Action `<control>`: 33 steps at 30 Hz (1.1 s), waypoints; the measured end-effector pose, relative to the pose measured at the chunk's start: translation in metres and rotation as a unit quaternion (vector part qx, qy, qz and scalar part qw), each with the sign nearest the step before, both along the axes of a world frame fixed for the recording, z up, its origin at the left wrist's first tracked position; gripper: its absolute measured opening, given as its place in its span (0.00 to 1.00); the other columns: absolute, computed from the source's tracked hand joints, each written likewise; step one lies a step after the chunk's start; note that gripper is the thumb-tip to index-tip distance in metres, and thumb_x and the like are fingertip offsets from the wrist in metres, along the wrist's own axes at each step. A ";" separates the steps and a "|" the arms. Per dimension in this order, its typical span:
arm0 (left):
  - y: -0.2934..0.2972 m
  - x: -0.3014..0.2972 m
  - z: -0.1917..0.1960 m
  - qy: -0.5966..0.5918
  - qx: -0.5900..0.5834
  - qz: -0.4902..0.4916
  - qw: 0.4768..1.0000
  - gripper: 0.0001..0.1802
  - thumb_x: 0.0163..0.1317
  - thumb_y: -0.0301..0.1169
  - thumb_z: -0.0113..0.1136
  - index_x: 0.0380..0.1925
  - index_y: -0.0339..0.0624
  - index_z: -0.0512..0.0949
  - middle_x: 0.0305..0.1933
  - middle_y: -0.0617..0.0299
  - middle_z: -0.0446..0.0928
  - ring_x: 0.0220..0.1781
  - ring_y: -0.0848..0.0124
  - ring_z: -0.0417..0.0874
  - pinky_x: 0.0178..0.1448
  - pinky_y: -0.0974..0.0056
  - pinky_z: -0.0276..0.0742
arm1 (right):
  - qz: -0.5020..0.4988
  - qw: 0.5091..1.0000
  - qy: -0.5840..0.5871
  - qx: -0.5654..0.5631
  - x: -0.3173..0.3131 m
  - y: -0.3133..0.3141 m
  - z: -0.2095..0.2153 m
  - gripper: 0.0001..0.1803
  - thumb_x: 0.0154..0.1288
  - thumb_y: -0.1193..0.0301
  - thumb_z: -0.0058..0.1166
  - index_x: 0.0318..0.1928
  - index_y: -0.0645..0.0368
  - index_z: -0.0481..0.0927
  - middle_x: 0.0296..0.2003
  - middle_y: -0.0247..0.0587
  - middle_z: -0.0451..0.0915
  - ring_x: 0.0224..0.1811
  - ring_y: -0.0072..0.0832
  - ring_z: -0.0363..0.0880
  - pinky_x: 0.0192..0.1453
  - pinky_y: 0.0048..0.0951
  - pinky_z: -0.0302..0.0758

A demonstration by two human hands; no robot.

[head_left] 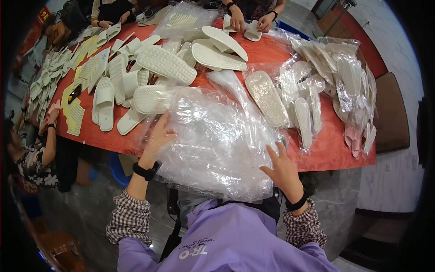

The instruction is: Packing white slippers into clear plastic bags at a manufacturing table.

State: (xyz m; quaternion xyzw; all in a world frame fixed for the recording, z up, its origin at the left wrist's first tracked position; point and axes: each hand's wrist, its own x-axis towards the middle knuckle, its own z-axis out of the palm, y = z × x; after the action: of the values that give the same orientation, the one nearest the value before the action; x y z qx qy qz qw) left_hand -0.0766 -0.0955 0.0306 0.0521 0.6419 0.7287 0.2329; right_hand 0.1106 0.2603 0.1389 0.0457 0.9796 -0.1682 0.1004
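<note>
A stack of clear plastic bags (213, 140) lies in front of me at the near edge of the red table, partly hanging over it. My left hand (157, 139) is at the stack's left side, fingers spread, touching or just above the plastic. On the other side my right hand (284, 168) has its fingers apart beside the bags' right edge. Neither hand grips anything. Just beyond the stack are loose white slippers, one large slipper (165, 65) lying on top. To the right sits a slipper in clear plastic (266, 99).
More bagged slippers (349, 81) are heaped on the red table (331, 152) at the right. Across the table two people's hands (244, 20) handle white slippers. Another person's arm (49, 136) is at the left, near yellow sheets (72, 111). A blue bin (118, 170) stands below.
</note>
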 end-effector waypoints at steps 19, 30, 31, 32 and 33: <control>-0.017 0.042 0.083 0.261 -0.173 0.390 0.866 0.20 0.67 0.26 0.52 0.58 0.32 0.70 0.55 0.56 0.75 0.54 0.67 0.75 0.58 0.63 0.71 | 0.325 0.940 0.083 0.061 -0.086 -0.042 -0.073 0.66 0.25 0.38 0.72 0.72 0.29 0.56 0.76 0.37 0.43 0.78 0.50 0.38 0.65 0.83 0.42; 0.149 0.090 0.019 0.406 -0.233 -0.050 0.882 0.19 0.67 0.23 0.48 0.58 0.36 0.72 0.61 0.46 0.70 0.64 0.50 0.70 0.66 0.53 0.66 | 0.313 0.937 0.150 0.033 -0.079 -0.030 -0.089 0.42 0.45 0.46 0.68 0.60 0.50 0.74 0.67 0.43 0.65 0.73 0.42 0.56 0.70 0.68 0.52; 0.147 0.085 -0.004 0.366 -0.234 -0.032 0.900 0.21 0.68 0.23 0.47 0.61 0.36 0.69 0.62 0.46 0.68 0.65 0.51 0.69 0.67 0.54 0.66 | 0.268 0.939 0.205 -0.068 -0.080 -0.023 -0.076 0.23 0.55 0.64 0.64 0.51 0.56 0.78 0.55 0.44 0.75 0.64 0.40 0.69 0.66 0.51 0.65; 0.146 0.080 -0.017 0.324 -0.233 -0.014 0.917 0.22 0.69 0.23 0.46 0.63 0.37 0.67 0.64 0.46 0.67 0.66 0.51 0.69 0.68 0.55 0.66 | 0.265 0.940 0.204 -0.066 -0.076 -0.012 -0.065 0.23 0.55 0.64 0.64 0.51 0.56 0.78 0.55 0.44 0.75 0.64 0.40 0.69 0.66 0.51 0.65; 0.143 0.079 -0.029 0.324 -0.231 -0.017 0.917 0.22 0.69 0.23 0.46 0.63 0.37 0.67 0.64 0.46 0.67 0.66 0.51 0.69 0.68 0.55 0.66 | 0.149 0.950 0.222 -0.160 -0.069 0.002 -0.054 0.19 0.55 0.71 0.61 0.49 0.58 0.78 0.53 0.46 0.76 0.60 0.42 0.72 0.62 0.46 0.68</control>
State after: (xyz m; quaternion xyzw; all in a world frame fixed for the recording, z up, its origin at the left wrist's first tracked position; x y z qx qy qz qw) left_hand 0.0027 0.0472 0.0017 0.2406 0.8319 0.4991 0.0300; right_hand 0.0414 0.2622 0.0848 -0.1559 0.9329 -0.3120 -0.0893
